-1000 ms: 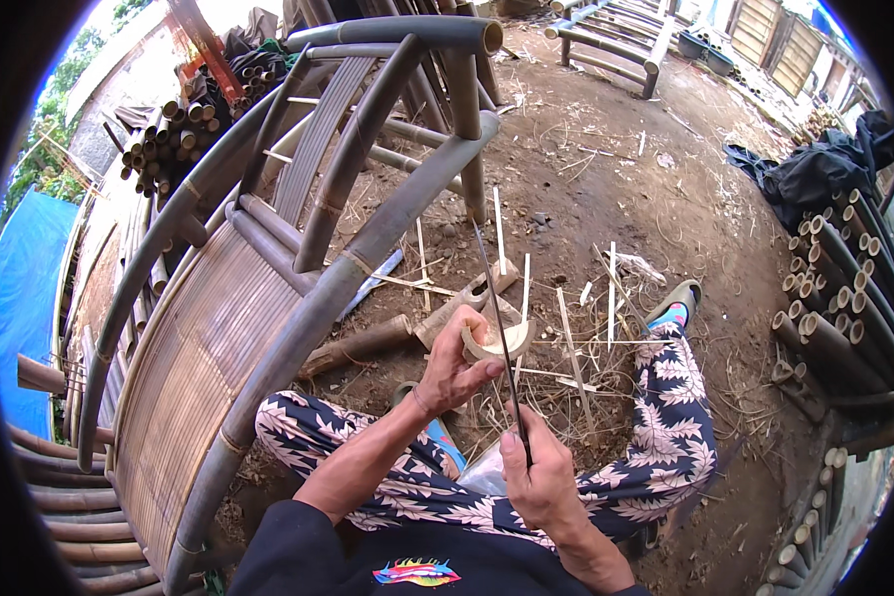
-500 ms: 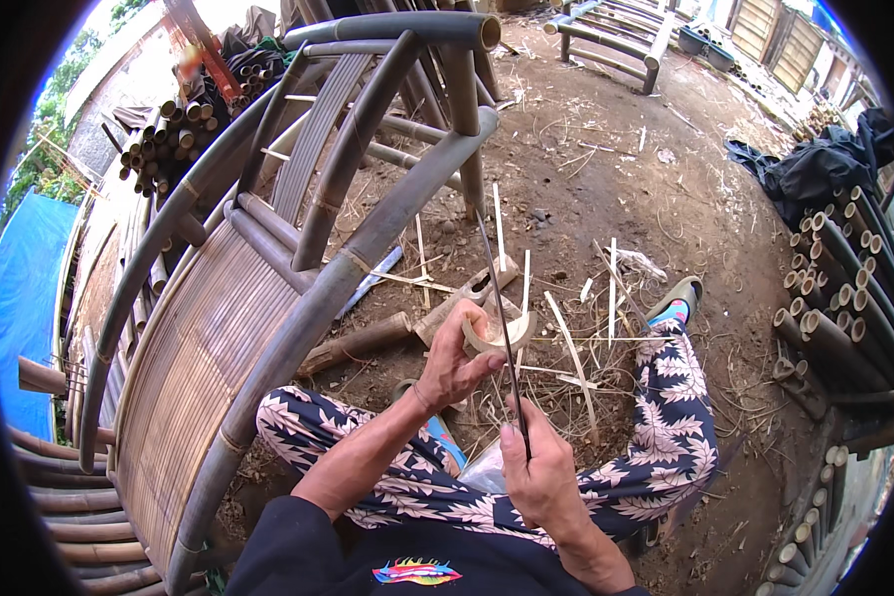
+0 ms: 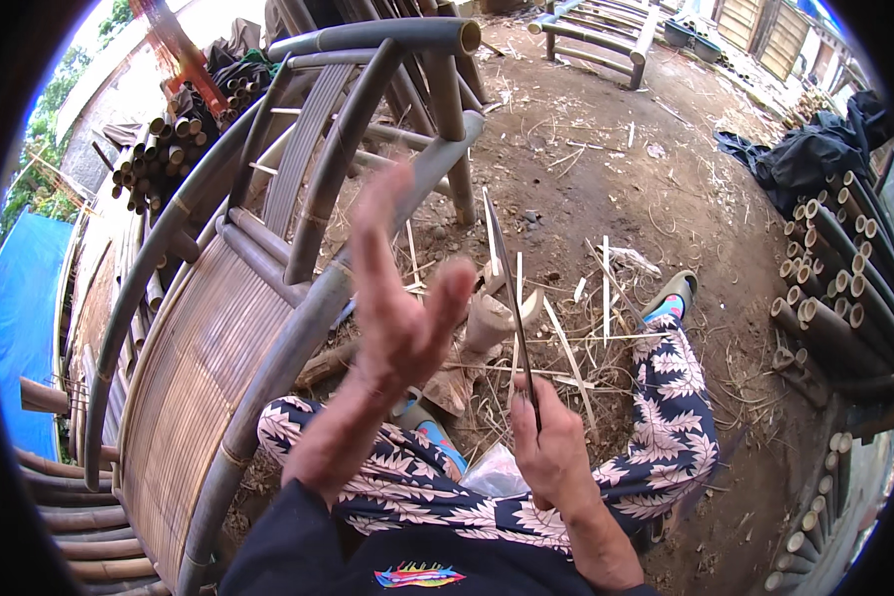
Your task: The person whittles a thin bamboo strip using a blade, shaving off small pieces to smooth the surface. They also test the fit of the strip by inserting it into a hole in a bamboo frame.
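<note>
My left hand (image 3: 397,288) is raised with its fingers apart, slightly blurred and holding nothing. It is in front of the side rail of a bamboo bench (image 3: 204,348) with a slatted seat. Wrapped round the handle of a long knife (image 3: 515,293), my right hand (image 3: 549,447) keeps the dark, narrow blade pointing up and away from me. Just behind the blade, a short pale piece of bamboo (image 3: 488,323) stands near a wooden block on the ground, its end cut at a slant. Thin bamboo strips (image 3: 569,358) lie around it.
Both my legs (image 3: 666,417) are bent on the dirt floor, which is strewn with shavings. Stacks of bamboo poles (image 3: 844,258) are on the right beneath a dark cloth (image 3: 824,149). A second bamboo frame (image 3: 596,40) stands at the back. On the left hangs a blue tarp (image 3: 30,308).
My left hand has let go of the short bamboo piece and risen up and to the left, its fingers spreading. The knife stays in my right hand, hardly moved.
</note>
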{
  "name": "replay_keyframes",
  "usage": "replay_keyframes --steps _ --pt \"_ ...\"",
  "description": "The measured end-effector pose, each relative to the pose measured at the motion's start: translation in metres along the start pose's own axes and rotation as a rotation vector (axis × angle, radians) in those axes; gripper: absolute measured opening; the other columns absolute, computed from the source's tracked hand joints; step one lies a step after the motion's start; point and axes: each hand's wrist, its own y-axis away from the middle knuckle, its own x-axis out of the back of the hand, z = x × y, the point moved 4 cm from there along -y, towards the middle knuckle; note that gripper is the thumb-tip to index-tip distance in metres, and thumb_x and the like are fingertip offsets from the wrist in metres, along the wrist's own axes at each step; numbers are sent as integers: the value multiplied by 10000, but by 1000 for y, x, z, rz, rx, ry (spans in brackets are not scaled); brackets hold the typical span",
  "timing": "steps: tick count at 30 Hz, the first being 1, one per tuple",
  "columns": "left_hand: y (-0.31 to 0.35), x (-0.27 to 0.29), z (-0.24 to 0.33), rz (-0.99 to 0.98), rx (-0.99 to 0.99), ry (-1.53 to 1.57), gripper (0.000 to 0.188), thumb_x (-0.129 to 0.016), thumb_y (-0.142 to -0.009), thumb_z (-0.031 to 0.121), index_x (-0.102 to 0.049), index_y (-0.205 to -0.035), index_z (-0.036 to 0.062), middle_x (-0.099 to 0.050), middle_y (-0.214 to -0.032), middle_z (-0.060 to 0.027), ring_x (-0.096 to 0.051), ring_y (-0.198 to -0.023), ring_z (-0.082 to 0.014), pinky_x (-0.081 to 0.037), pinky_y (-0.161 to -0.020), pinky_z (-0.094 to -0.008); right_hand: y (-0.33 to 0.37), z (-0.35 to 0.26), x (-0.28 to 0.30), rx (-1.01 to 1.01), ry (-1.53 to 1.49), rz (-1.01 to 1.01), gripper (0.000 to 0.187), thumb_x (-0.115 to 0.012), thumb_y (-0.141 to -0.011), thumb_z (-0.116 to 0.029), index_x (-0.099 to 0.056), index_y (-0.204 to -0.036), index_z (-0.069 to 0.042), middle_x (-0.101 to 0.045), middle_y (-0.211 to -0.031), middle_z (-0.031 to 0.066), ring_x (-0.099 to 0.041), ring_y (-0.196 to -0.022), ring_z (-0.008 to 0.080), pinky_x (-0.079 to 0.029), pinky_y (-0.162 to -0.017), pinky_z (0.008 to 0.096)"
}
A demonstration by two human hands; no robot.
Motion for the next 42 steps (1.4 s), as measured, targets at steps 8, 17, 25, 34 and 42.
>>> replay_keyframes --steps 8,17,25,34,42 --pt "-41 -104 10 -1093 -266 -277 741 -199 -993 636 -490 -1402 92 -473 -1473 -100 -352 -1424 -256 -123 -1217 -499 -27 18 -6 -53 -61 -34 355 -491 -1028 -326 -575 -1167 -10 -593 -694 50 -582 -548 127 -481 -512 302" --pt "-38 -128 -26 -1020 -489 -227 567 -338 -988 592 -659 -751 189 -627 -719 -12 -664 -794 -185 -255 -1149 -518 -55 12 35 -152 304 -59 319 -532 -966 -238 -586 -1084 54 -673 -912 274 -686 -804 433 -540 -719 493" --pt "-59 -144 -33 -1375 -276 -377 472 -327 -971 480 -646 -1189 209 -640 -1106 -96 -588 -1072 -219 -344 -977 -509 -53 55 31 -394 25 -216 332 -533 -991 -307 -596 -1039 16 -621 -703 101 -608 -590 159 -525 -548 347" --pt "-82 -131 -66 -1435 -18 -721 345 -435 -940 326 -674 -1108 142 -616 -1236 -136 -582 -1151 -285 -423 -931 -518 14 242 -97 -800 -106 -409 286 -585 -952 -251 -531 -1004 25 -588 -733 95 -585 -516 162 -502 -416 324" --pt "-25 -91 -100 -581 507 200 303 -675 -899 106 -632 -1184 12 -689 -1112 -154 -671 -1006 -229 -559 -905 -381 25 165 -14 -689 -882 80 131 -520 -1005 -171 -470 -1058 -62 -573 -802 73 -586 -588 143 -516 -451 310"
